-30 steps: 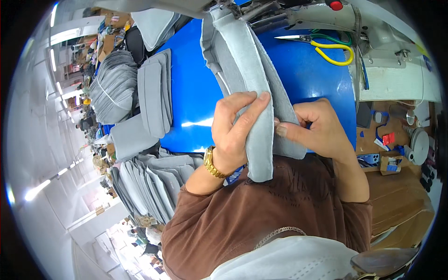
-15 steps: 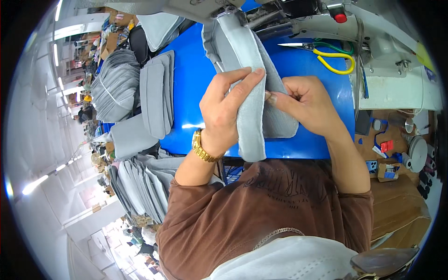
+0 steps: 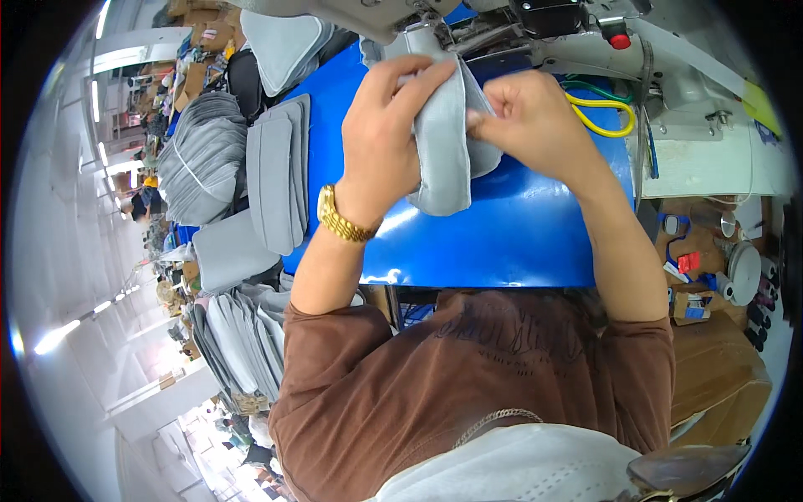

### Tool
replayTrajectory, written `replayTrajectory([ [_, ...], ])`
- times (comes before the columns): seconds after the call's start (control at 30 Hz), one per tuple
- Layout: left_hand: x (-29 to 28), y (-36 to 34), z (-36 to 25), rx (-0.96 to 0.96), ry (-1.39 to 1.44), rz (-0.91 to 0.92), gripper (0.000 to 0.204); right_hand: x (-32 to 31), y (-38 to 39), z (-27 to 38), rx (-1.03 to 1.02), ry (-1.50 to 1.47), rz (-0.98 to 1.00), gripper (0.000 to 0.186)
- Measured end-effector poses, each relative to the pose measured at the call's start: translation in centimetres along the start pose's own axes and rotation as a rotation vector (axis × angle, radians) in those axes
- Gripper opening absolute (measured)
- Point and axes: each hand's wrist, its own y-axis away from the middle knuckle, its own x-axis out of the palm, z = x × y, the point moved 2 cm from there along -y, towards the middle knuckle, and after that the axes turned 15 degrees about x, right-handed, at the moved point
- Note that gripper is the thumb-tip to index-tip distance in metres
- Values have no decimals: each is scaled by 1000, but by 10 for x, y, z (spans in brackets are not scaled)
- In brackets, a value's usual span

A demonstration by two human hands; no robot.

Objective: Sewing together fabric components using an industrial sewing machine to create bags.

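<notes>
A grey fabric piece (image 3: 443,171) with a long folded strip along it runs from under the sewing machine's head (image 3: 418,33) toward me, raised over the blue table top. My left hand (image 3: 381,138), with a gold watch on the wrist, grips the strip close to the machine, thumb and fingers pinched at its upper part. On the other side, my right hand (image 3: 531,121) pinches the fabric's right edge between thumb and curled fingers. The far end of the fabric is hidden behind my left hand.
Yellow-and-green-handled scissors (image 3: 615,121) lie right of my right hand, their blades hidden. Stacked grey fabric panels (image 3: 280,180) and a tied bundle (image 3: 201,155) stand left of the blue table (image 3: 502,243). A red button (image 3: 619,41) sits on the machine at upper right.
Both hands have moved away from me toward the machine, and the fabric has gone with them. My right hand now covers the scissors' blades.
</notes>
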Motion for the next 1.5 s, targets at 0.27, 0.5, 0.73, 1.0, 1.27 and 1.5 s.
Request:
replayTrajectory([
  [0.27, -1, 35, -43, -6, 82, -203, 46, 20, 46, -4, 127, -395, 95, 24],
  [0.5, 0, 19, -28, 16, 91, -179, 46, 29, 27, -5, 159, -465, 94, 24],
  [0.73, 8, 2, 7, 85, 28, -75, 40, 34, -2, -12, 43, -323, -30, 21],
  [1.0, 8, 12, -8, 69, 9, -145, 43, 69, -9, -32, 72, -571, 5, 25],
  [1.27, 13, 10, 6, 88, 37, -172, 38, 74, -12, -34, 60, -827, 34, 35],
  [1.5, 11, 2, 17, 152, 61, -129, 42, 55, -9, -21, 133, -640, 17, 30],
])
